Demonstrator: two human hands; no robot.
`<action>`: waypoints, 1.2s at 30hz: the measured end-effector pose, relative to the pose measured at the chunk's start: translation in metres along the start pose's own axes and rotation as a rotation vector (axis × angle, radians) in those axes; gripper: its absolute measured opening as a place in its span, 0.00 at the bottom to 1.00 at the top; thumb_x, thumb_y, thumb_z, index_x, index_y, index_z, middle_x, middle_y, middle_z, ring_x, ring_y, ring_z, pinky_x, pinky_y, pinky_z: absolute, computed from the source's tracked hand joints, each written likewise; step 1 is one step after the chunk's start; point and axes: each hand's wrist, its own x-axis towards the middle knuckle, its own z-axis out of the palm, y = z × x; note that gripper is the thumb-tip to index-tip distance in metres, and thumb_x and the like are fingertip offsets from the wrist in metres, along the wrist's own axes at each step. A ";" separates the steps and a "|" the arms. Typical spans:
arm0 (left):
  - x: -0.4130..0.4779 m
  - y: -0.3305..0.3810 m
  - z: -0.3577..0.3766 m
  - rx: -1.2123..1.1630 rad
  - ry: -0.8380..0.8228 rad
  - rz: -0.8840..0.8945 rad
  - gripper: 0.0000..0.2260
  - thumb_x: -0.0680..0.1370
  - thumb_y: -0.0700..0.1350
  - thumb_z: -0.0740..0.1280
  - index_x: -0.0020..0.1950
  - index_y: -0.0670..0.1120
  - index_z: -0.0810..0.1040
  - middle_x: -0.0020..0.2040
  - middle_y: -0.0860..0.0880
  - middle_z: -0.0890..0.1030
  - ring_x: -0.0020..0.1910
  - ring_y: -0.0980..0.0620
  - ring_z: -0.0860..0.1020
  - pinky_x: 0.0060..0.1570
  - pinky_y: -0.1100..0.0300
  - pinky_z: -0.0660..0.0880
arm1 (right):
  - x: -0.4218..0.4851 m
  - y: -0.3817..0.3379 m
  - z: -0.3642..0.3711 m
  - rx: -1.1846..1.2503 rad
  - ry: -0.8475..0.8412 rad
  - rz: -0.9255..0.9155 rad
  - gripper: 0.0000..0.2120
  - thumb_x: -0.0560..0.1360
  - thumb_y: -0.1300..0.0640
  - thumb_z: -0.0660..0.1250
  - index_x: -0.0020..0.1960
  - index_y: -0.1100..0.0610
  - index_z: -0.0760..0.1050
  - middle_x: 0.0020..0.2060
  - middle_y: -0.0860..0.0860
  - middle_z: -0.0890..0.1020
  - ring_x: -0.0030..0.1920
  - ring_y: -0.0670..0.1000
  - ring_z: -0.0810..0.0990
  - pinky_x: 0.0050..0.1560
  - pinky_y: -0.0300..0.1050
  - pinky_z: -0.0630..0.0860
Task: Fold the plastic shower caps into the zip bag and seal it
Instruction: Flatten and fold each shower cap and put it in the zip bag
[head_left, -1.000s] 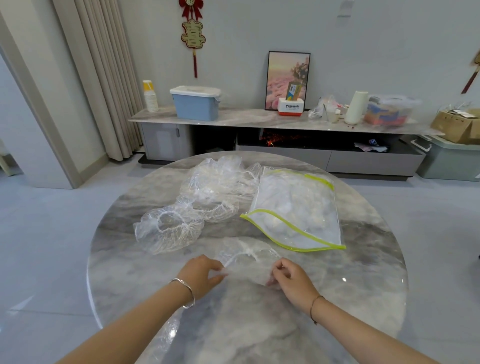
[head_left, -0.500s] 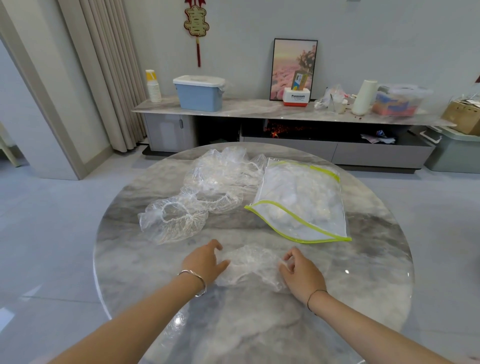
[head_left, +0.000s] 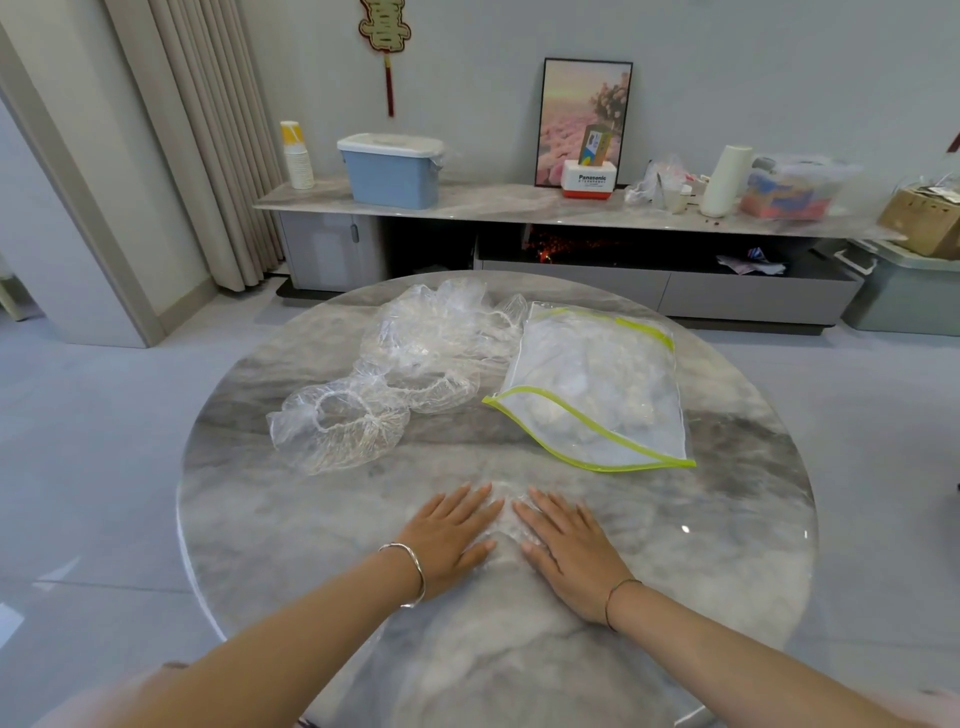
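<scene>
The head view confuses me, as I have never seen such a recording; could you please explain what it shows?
There is no machine here: a camera worn on a person's head looks down at their two bare hands. The left hand and right hand lie flat, fingers straight, pressing a crumpled clear plastic shower cap onto the round grey marble table. Nothing is gripped. Farther back lie more loose clear shower caps, and to their right a clear zip bag with a yellow-green edge, its mouth open, apparently with caps already inside.
</scene>
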 end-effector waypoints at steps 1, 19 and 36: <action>-0.001 0.001 0.001 0.002 -0.001 -0.002 0.55 0.53 0.71 0.15 0.77 0.55 0.41 0.77 0.53 0.40 0.77 0.52 0.42 0.73 0.57 0.41 | -0.001 0.001 0.000 -0.007 0.001 -0.009 0.55 0.53 0.27 0.14 0.76 0.41 0.43 0.76 0.42 0.43 0.76 0.46 0.41 0.72 0.46 0.36; -0.015 -0.014 -0.031 0.019 0.045 -0.085 0.29 0.72 0.56 0.47 0.71 0.51 0.65 0.70 0.50 0.63 0.70 0.51 0.59 0.68 0.61 0.54 | -0.014 -0.008 -0.009 -0.028 0.085 -0.430 0.35 0.70 0.32 0.56 0.71 0.49 0.65 0.70 0.44 0.66 0.69 0.44 0.63 0.72 0.39 0.45; -0.011 -0.016 -0.025 -0.475 0.076 -0.266 0.13 0.77 0.50 0.65 0.33 0.52 0.72 0.36 0.53 0.77 0.39 0.53 0.76 0.43 0.64 0.69 | 0.000 -0.022 -0.024 1.105 0.234 0.352 0.12 0.80 0.62 0.59 0.38 0.64 0.72 0.24 0.57 0.78 0.19 0.49 0.74 0.22 0.34 0.68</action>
